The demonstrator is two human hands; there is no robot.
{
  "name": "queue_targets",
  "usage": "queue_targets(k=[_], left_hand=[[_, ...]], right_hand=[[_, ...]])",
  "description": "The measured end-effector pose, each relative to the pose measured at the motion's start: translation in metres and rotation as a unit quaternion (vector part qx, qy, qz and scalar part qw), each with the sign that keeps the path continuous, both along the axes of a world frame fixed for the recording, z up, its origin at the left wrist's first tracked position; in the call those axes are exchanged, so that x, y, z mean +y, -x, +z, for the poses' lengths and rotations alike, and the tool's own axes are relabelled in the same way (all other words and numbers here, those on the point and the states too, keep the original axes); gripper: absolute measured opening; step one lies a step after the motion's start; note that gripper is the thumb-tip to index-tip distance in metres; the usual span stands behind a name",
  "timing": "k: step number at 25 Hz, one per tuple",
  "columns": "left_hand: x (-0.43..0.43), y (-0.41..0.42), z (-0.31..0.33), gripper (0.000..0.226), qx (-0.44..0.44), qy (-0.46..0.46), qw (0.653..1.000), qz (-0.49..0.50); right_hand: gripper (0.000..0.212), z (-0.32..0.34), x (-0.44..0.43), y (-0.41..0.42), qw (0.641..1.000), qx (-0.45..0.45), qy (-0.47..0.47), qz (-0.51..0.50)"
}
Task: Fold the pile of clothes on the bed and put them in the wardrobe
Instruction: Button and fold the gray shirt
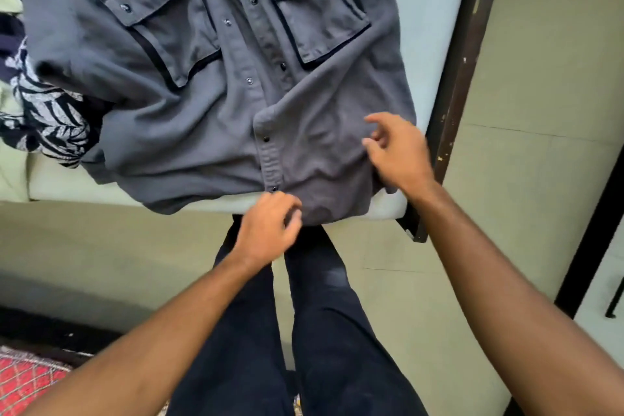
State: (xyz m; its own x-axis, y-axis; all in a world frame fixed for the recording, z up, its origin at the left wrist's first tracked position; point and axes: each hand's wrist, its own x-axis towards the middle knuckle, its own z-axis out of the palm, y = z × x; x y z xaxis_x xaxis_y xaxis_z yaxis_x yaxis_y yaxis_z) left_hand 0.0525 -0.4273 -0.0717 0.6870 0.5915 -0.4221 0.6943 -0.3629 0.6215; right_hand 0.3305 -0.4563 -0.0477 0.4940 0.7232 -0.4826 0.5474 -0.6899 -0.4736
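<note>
1. Nearest to me, my own legs in dark trousers [320, 331] stand against the bed's edge. The bottom of the frame cuts them off. Both forearms enter from the lower corners, so the elbows are out of sight.
2. A red patterned rug [23, 378] shows in the lower left corner. Only a corner of it is visible.
3. My left hand [266, 226] sits at the hem of the grey shirt [202, 94], just below the lowest snap. Its fingers are curled inward against the cloth. Motion blur and the back of the hand hide the fingertips, so I cannot tell whether they pinch the hem or only touch it.
4. My right hand [398, 149] is over the shirt's lower front near the side seam. Its fingers are loosely bent and spread, with nothing between them.
5. The shirt lies front-up on the mattress [435, 27], its hem toward me and drooping over the edge. Dark snaps run up the placket between two flap chest pockets. The top edge crops the collar. The sleeve on my left is bunched into folds I cannot sort out.
6. A dark leaf-print garment [50, 118] lies crumpled at the left. It is partly tucked under the shirt and cut off by the frame.
7. A dark bed frame [462, 61] with chipped paint borders the mattress on the right, and pale floor tiles [540, 111] lie beyond it.
</note>
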Motion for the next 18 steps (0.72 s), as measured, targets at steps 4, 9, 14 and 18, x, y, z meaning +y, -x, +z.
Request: queue_targets(k=[4, 9, 14, 18], left_hand=[[0.059, 0.032, -0.016, 0.034, 0.111, -0.017, 0.986, 0.123], [0.083, 0.04, -0.026, 0.068, 0.228, -0.047, 0.971, -0.058], [0.083, 0.03, -0.02, 0.025, 0.18, -0.117, 0.962, -0.166], [0.067, 0.015, 0.011, 0.027, 0.245, 0.066, 0.936, -0.244]], right_hand=[[0.026, -0.02, 0.039, 0.096, 0.985, 0.151, -0.044, 0.066], [0.012, -0.041, 0.068, 0.161, 0.963, 0.208, -0.026, -0.17], [0.012, -0.018, 0.101, 0.135, 0.973, 0.083, -0.202, -0.075], [0.022, -0.015, 0.111, 0.097, 0.971, -0.018, -0.148, 0.188]])
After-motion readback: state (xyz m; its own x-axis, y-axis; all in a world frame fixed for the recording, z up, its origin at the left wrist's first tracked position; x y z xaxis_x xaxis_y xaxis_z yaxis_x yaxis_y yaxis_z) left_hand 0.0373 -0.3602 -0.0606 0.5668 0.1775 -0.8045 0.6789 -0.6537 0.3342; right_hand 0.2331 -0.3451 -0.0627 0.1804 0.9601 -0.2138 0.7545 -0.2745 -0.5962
